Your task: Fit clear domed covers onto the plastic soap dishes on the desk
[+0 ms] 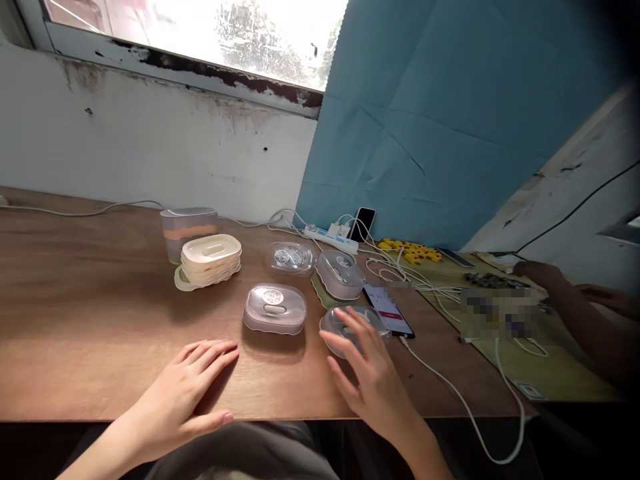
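Observation:
My left hand (pixel 185 393) rests at the table's front edge, fingers stretched out and thumb apart, holding nothing. Over a clear plastic lid (pixel 373 319) at the right, my right hand (pixel 367 373) spreads its fingers; whether they press on it I cannot tell. Between and beyond the hands sits an oval box with a clear cover (pixel 275 310) and a round label. A similar covered box (pixel 341 275) stands farther back, partly over a greenish flat piece (pixel 325 293). Another clear lid (pixel 289 258) lies left of it. Cream oval lids (pixel 211 257) are stacked at the left.
Behind the cream stack stand nested oval containers (pixel 189 227). A lit phone (pixel 389 310) with a white cable lies right of my right hand. A power strip (pixel 331 238) and a dark phone (pixel 362 225) are at the wall. Another person's arm (pixel 565 300) reaches in at the far right.

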A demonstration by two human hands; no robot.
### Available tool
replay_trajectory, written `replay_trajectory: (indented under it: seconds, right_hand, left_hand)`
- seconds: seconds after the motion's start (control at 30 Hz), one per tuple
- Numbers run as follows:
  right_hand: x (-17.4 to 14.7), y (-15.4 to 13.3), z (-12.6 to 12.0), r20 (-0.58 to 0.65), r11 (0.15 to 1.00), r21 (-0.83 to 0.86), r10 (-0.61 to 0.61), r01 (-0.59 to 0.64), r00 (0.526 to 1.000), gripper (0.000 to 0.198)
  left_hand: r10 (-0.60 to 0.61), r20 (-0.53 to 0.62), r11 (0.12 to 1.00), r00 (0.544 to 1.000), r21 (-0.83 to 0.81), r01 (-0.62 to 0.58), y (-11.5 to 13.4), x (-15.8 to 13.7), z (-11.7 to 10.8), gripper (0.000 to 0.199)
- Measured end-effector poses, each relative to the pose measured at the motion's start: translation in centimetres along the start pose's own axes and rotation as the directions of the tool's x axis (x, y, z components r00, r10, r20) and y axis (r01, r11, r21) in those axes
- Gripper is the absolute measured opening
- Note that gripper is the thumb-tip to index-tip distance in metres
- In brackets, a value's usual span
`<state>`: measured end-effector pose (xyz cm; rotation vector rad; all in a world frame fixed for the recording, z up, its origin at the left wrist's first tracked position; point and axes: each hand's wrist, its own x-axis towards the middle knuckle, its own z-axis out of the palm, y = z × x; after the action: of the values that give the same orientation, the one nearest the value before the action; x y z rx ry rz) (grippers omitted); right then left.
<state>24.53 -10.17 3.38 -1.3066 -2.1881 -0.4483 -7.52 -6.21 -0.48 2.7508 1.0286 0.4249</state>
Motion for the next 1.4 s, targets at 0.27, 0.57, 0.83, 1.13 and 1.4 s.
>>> replay_trajectory:
  seconds: [0.27,0.57,0.83,1.13,1.4]
  right_hand:
    - [4.3,-4.1,3.3,-0.146,0.940,0.117,-0.304,0.322,0.941,0.020]
    - [11.3,-5.4,9.4,0.050,0.938,-0.001,-0.346,0.346,0.937,0.037]
    - [11.6,-5.2,10.8,0.057,0.960,-0.039,-0.276,0.279,0.959,0.048]
    - [10.2,-6.0,11.8,0.053,0.973,-0.046,-0.225,0.227,0.973,0.049]
    - [10.2,-6.0,11.5,0.041,0.974,-0.037,-0.222,0.224,0.974,0.045]
  left_hand:
    - [-0.053,-0.366,0.986,0.929,0.131,0.107,-4.4,5.1,-6.6,0.022]
    - [-0.627,-0.502,0.750,0.595,-0.183,0.636,-18.1,11.1,-13.0,0.079]
    - [-0.612,-0.491,0.788,0.620,-0.318,0.526,-20.6,12.1,-11.3,0.047]
    - [-0.392,-0.802,0.906,0.451,-0.249,0.343,-16.2,10.9,-10.7,0.032]
    - [-0.262,-0.718,0.964,0.645,-0.162,0.212,-11.6,9.2,-7.8,0.047]
